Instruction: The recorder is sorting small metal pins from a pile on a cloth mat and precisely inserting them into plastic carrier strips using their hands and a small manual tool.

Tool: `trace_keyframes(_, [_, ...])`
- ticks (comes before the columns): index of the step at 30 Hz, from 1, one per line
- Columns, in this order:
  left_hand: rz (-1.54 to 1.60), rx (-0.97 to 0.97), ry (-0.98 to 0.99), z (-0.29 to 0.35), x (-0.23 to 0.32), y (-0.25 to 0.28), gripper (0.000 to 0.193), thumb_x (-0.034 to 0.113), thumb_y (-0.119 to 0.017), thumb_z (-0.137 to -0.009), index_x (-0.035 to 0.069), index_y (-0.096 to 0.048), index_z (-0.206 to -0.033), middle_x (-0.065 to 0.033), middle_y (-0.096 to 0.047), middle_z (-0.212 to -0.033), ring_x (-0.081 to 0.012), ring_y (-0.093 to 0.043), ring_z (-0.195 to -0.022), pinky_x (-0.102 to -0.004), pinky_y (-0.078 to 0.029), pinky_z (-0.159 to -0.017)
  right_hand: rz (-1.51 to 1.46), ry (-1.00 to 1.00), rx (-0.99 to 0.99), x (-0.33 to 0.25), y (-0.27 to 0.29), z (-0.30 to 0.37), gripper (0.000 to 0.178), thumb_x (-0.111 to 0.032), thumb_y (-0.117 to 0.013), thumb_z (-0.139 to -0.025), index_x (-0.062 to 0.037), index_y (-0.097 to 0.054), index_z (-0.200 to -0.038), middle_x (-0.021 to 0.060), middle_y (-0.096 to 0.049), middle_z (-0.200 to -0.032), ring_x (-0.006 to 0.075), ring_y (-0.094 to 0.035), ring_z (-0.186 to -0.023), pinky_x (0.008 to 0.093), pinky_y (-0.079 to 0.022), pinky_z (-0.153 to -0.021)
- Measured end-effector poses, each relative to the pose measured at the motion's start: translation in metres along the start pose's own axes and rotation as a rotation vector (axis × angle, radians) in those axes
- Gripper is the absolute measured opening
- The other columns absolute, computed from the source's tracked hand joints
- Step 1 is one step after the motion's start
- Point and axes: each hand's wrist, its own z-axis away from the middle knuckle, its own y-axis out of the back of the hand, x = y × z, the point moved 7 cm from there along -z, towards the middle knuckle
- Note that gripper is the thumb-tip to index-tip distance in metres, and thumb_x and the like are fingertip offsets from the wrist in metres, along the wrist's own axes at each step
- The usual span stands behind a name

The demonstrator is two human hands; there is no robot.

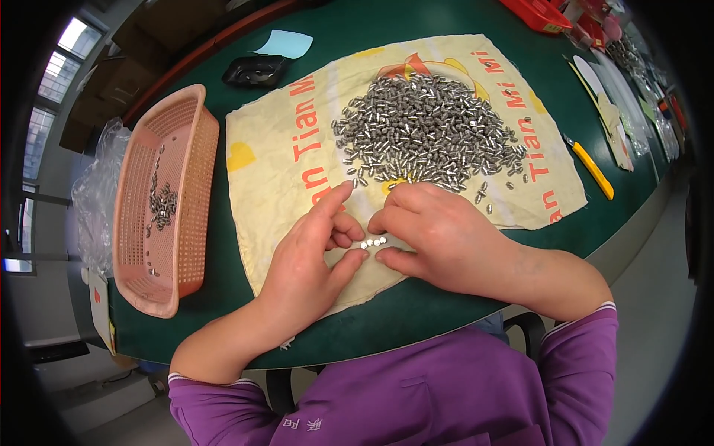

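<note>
Head view: lined-up metal pieces (pixel 373 242) lie between the hands (pixel 299 244) (pixel 445 232).

Round-faced metal pieces (pixel 376 241): four, slanting row, near side of printed cloth (pixel 271 201); loose silvery metal-parts heap (pixel 428 130), far side.

We judge this a small-parts workshop — metal pieces (pixel 424 126) heaped on a cloth (pixel 260 201) over a green bench (pixel 357 22), more in a pink basket (pixel 195 245) — a yellow cutter (pixel 593 171) nearby.
</note>
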Motion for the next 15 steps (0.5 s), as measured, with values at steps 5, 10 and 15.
trace_keyframes(5, [-0.015, -0.003, -0.025, 0.001, 0.002, 0.001, 0.082, -0.005, -0.075, -0.086, 0.005, -0.034, -0.157, -0.0035, -0.065, -0.108, -0.0117, -0.059, -0.095, -0.0266, -0.049, -0.088, -0.018, -0.02, -0.007, 0.002, 0.004, 0.0, 0.024, -0.01, -0.077, -0.079, -0.0046, -0.061, -0.095, 0.0131, -0.058, -0.095, 0.0335, -0.063, -0.091, 0.0436, -0.053, -0.078])
trace_keyframes(10, [-0.047, -0.001, -0.074, -0.001, 0.008, 0.001, 0.069, -0.001, -0.076, -0.084, 0.003, -0.046, -0.147, -0.0091, -0.065, -0.111, -0.0228, -0.062, -0.096, -0.0354, -0.054, -0.086, -0.061, -0.038, 0.011, 0.005, 0.014, -0.001, 0.021, -0.008, -0.075, -0.08, -0.0055, -0.063, -0.097, 0.0117, -0.06, -0.093, 0.0337, -0.064, -0.091, 0.0436, -0.054, -0.079])
trace_keyframes(15, [-0.208, -0.04, -0.226, -0.004, 0.022, -0.002, 0.051, 0.002, -0.076, -0.083, 0.003, -0.06, -0.132, -0.0119, -0.063, -0.115, -0.0304, -0.062, -0.103, -0.0396, -0.053, -0.089, 0.002, -0.033, 0.248, 0.013, 0.035, -0.003, 0.015, -0.008, -0.072, -0.085, -0.006, -0.068, -0.099, 0.0094, -0.065, -0.092, 0.0297, -0.067, -0.087, 0.0409, -0.055, -0.075])
